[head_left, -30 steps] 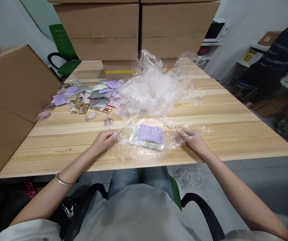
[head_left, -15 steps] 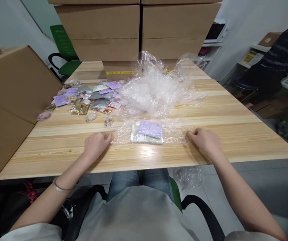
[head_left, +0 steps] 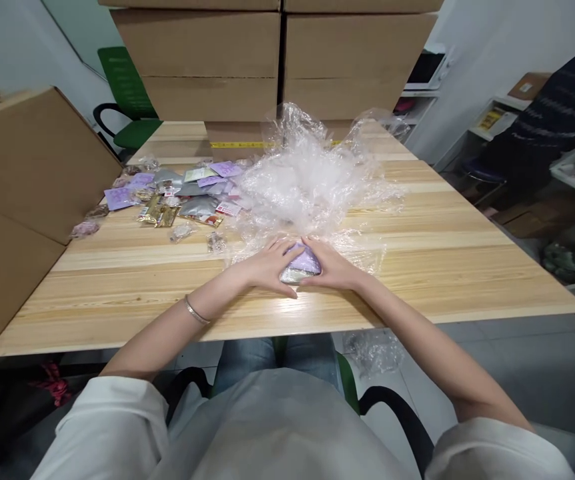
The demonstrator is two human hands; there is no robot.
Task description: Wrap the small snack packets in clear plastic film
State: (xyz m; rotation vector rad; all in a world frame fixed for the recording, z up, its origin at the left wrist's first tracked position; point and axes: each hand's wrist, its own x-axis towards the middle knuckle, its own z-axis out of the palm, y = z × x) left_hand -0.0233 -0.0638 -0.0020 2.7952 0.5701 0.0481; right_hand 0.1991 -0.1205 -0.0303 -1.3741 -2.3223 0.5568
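Head view: nearest the body, a scrap of clear film (head_left: 375,352) is lying beyond the near edge of the tabletop (head_left: 437,280), low by the chair. Just inside that edge, the left hand (head_left: 271,265) is spreading its fingers and thumb around one side of a small stack, and the right hand (head_left: 335,267) is doing likewise on the other side; neither is pinching anything that shows. Between them, a purple packet (head_left: 306,259) is lying on top of a pale green packet (head_left: 295,275), both flat on the tabletop. A sheet of clear wrap (head_left: 367,250) is reaching out past both hands, its ends lying loose. Judging by that, the two packets are already sitting together, while the wrap is looking unfinished at its sides; whether it is covering their tops, I cannot tell. Farther off to the left, gold packets (head_left: 162,215), silver packets (head_left: 201,207) and more purple packets (head_left: 119,198) are lying in an unsorted heap, apparently untouched. Beside them, a big crumple of film (head_left: 302,183) is standing before stacked cardboard boxes (head_left: 207,67).
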